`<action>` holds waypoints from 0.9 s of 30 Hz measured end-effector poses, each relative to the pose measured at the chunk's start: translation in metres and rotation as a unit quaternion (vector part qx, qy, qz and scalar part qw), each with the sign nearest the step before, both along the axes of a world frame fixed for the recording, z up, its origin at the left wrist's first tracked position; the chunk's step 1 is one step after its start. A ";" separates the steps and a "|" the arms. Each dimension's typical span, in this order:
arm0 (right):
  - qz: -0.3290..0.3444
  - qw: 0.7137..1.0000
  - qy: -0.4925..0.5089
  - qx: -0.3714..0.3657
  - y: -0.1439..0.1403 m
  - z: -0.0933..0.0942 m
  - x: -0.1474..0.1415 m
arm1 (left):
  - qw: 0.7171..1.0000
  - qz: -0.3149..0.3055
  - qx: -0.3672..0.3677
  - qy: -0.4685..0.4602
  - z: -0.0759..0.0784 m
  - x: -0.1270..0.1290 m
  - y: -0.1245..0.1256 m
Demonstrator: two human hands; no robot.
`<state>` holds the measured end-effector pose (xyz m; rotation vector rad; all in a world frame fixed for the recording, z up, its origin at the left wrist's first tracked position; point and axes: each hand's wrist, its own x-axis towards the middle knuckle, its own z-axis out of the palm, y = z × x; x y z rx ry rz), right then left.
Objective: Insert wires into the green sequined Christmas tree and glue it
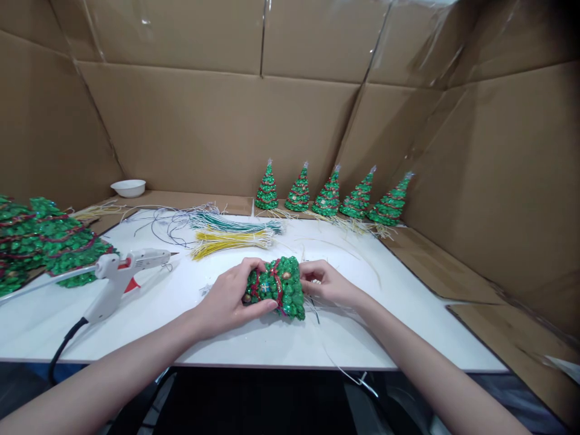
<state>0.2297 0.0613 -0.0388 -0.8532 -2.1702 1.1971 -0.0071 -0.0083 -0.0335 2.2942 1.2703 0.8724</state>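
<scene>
A small green Christmas tree with red garland and gold balls lies on its side above the white tabletop, its base facing right. Wrapped round its upper part is my left hand, thumb along the near side. At the base, my right hand has its fingers curled and pinched together. Thin wires show by those fingers, but what exactly they grip is hidden. Behind the hands lie a bundle of yellow wires and a bundle of green wires.
A white hot glue gun stands at the left, its cord running off the table edge. Behind it are larger green trees. Several finished-looking trees line the back. A white bowl sits back left. Cardboard walls enclose the table.
</scene>
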 end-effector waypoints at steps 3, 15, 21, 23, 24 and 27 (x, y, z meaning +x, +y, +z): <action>0.001 1.000 0.004 0.000 0.000 0.000 0.000 | 1.000 0.000 0.001 0.000 0.000 0.000 0.000; 0.003 1.000 0.000 0.002 0.000 0.001 0.000 | 1.000 0.000 -0.013 -0.002 0.001 0.000 0.000; 0.002 1.000 -0.002 0.000 0.000 0.001 0.001 | 1.000 -0.002 -0.010 -0.002 0.001 0.000 0.001; 0.003 1.000 -0.002 0.001 0.000 0.001 0.001 | 1.000 -0.002 -0.010 -0.002 0.001 0.000 0.001; 0.004 1.000 -0.002 0.001 0.000 0.001 0.001 | 1.000 -0.003 -0.010 -0.002 0.001 0.000 0.001; 0.002 1.000 -0.002 0.003 0.000 0.001 0.001 | 1.000 -0.003 -0.007 -0.003 0.000 0.000 0.000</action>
